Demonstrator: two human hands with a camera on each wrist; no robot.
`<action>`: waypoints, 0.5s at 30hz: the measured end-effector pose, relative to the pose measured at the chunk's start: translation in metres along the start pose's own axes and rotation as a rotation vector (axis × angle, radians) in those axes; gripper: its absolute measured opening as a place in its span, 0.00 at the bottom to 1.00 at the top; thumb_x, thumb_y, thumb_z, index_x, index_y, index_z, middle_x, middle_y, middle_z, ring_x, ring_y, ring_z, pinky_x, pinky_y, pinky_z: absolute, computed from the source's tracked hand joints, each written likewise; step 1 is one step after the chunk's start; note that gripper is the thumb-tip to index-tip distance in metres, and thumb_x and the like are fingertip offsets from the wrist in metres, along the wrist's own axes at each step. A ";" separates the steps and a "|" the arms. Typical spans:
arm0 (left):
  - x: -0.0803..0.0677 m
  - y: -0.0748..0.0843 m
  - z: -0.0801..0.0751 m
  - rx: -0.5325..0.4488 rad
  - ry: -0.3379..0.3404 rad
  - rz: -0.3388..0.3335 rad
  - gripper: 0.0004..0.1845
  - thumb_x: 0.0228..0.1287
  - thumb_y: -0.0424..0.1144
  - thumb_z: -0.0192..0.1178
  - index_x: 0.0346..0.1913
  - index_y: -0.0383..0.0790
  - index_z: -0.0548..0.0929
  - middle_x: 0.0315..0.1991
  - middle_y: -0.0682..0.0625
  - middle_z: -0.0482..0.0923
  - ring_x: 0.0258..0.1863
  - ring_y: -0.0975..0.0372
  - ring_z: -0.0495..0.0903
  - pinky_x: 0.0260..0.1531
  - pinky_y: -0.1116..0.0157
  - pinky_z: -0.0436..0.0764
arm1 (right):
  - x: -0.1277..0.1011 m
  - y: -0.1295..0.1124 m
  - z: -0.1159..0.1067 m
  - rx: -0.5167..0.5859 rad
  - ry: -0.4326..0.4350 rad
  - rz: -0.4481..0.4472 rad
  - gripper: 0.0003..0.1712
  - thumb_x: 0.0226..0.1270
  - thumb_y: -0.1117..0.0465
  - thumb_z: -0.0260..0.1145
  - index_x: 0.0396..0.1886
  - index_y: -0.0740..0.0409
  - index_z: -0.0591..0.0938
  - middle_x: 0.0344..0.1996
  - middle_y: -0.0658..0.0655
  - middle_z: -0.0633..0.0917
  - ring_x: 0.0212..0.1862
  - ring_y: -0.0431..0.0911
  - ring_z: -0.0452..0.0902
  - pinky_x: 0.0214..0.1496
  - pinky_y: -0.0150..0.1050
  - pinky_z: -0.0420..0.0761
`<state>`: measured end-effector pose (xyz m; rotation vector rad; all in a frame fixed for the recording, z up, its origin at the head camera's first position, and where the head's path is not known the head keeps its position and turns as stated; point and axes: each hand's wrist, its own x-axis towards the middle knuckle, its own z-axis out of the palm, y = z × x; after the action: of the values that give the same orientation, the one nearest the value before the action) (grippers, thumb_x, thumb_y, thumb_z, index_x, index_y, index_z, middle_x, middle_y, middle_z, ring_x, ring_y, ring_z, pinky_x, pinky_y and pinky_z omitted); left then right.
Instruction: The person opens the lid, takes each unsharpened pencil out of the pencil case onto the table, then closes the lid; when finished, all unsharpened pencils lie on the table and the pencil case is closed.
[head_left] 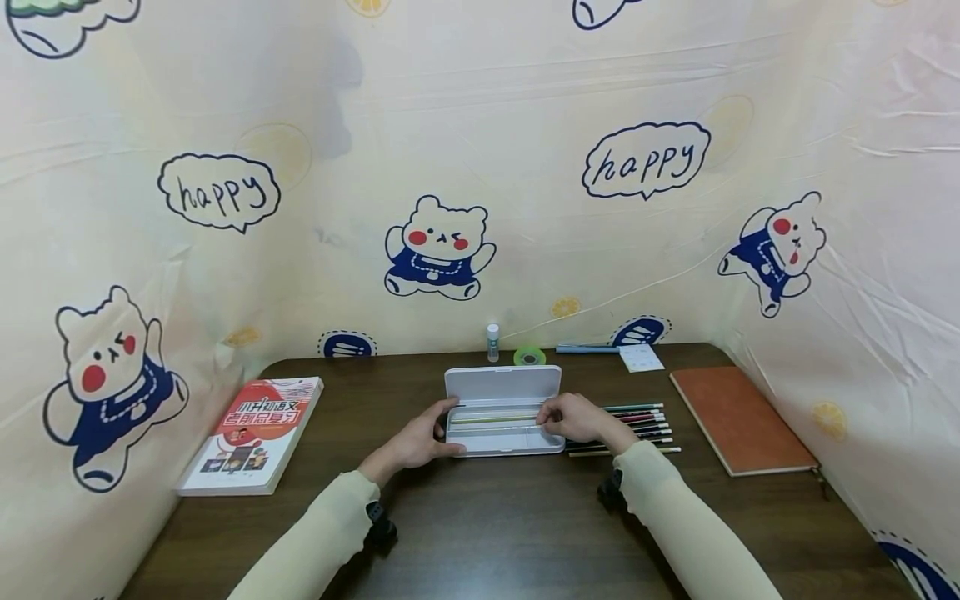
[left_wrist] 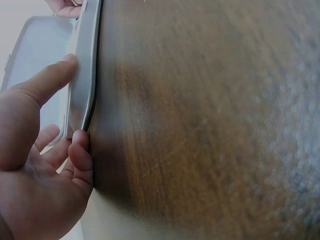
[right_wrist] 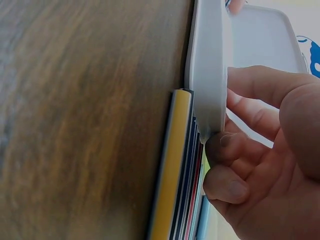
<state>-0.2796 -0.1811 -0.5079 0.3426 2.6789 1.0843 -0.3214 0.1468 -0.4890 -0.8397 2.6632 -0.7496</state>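
A white pencil case [head_left: 502, 441] lies on the table with its lid [head_left: 502, 385] raised at the back. My left hand [head_left: 420, 435] grips the case's left end, the thumb along the front wall and the other fingers round the end, as the left wrist view shows. Over the right end, my right hand [head_left: 576, 418] has curled fingers reaching into the case. They seem to pinch the right end of a thin yellowish pencil [head_left: 491, 419] lying lengthwise inside; the fingertips are hidden behind the wall in the right wrist view. Several pencils [head_left: 652, 431] lie side by side under and beyond that hand.
To the left lies a red and white book [head_left: 251, 433], to the right a brown notebook [head_left: 738, 417]. Behind the case are a glue stick [head_left: 492, 342], a green tape roll [head_left: 529, 357], a blue strip-like object [head_left: 588, 349] and a pale card [head_left: 641, 357]. A printed cloth hangs around the table.
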 end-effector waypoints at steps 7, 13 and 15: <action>0.000 0.000 0.000 -0.004 0.001 -0.008 0.49 0.55 0.51 0.75 0.76 0.50 0.61 0.44 0.47 0.72 0.39 0.60 0.70 0.37 0.63 0.69 | 0.002 -0.002 0.002 0.044 0.047 0.052 0.07 0.63 0.67 0.69 0.32 0.48 0.87 0.28 0.45 0.83 0.33 0.40 0.73 0.40 0.36 0.73; 0.000 -0.001 0.000 0.000 -0.003 -0.005 0.49 0.55 0.51 0.75 0.77 0.50 0.60 0.43 0.47 0.72 0.39 0.59 0.70 0.37 0.64 0.69 | -0.005 -0.003 -0.004 0.067 0.066 0.058 0.07 0.65 0.65 0.69 0.33 0.47 0.87 0.30 0.46 0.84 0.34 0.41 0.73 0.41 0.37 0.73; 0.000 -0.001 -0.001 0.000 -0.002 -0.011 0.49 0.55 0.51 0.75 0.77 0.50 0.60 0.44 0.47 0.72 0.39 0.59 0.70 0.37 0.64 0.69 | -0.008 -0.001 -0.007 0.073 0.076 0.058 0.06 0.65 0.64 0.68 0.34 0.47 0.87 0.32 0.46 0.85 0.35 0.41 0.73 0.41 0.36 0.73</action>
<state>-0.2795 -0.1821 -0.5079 0.3291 2.6755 1.0804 -0.3169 0.1534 -0.4819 -0.7267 2.6952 -0.8743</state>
